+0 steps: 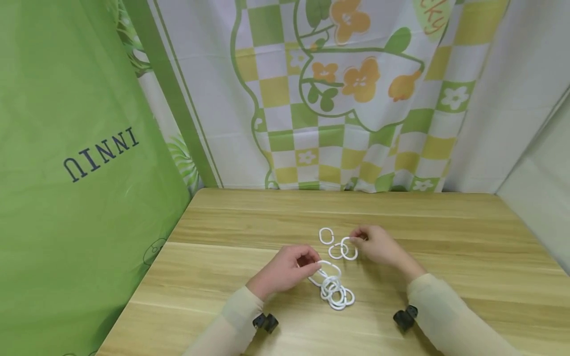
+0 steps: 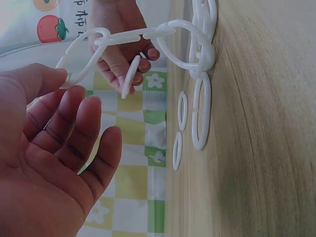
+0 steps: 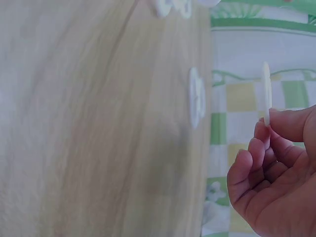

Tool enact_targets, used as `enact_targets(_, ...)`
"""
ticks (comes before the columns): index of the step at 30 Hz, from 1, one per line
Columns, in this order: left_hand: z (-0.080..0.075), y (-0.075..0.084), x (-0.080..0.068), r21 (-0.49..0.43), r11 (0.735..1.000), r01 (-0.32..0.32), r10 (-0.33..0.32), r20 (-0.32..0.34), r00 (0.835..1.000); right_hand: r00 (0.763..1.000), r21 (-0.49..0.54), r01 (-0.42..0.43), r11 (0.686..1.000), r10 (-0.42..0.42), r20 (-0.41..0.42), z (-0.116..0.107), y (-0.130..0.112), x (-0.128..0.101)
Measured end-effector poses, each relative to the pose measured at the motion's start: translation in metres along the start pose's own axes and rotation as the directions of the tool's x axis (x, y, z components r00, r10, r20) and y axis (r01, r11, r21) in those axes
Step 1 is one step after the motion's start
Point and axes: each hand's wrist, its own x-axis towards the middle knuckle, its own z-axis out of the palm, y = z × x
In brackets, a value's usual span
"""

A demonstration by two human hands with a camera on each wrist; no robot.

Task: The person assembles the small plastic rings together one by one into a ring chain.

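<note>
My left hand [image 1: 287, 268] pinches the end link of a chain of white plastic links [image 2: 126, 37] between thumb and fingertips. From that raised link the chain runs down to a heap of joined links [image 1: 331, 287] on the table. Farther off, my right hand [image 1: 380, 245] pinches a single white link [image 3: 267, 91] between thumb and forefinger, holding it upright above the table. Behind the held link, and overlapped by it in the head view, lies a loose link [image 1: 330, 253]. Another loose oval link [image 1: 320, 236] lies a little farther back.
The wooden table [image 1: 249, 212] ends at a patterned curtain [image 1: 285, 133] along its back edge. Green fabric [image 1: 89, 222] hangs along the left side. A small black camera sits on each wrist, over pale sleeves.
</note>
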Motion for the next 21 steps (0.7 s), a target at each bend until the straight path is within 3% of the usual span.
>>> enact_targets(12,0.002,0.002,0.001,-0.023,0.999,0.040,-0.040,-0.015,0.999,0.996,0.222,-0.077,0.972,0.083,-0.021,-0.008,-0.023,-0.030)
enact_targets(21,0.004,0.000,-0.001,-0.041,0.999,0.029,-0.030,-0.026,0.999,0.998,0.337,-0.065,0.939,0.056,0.036,-0.002,-0.036,-0.040)
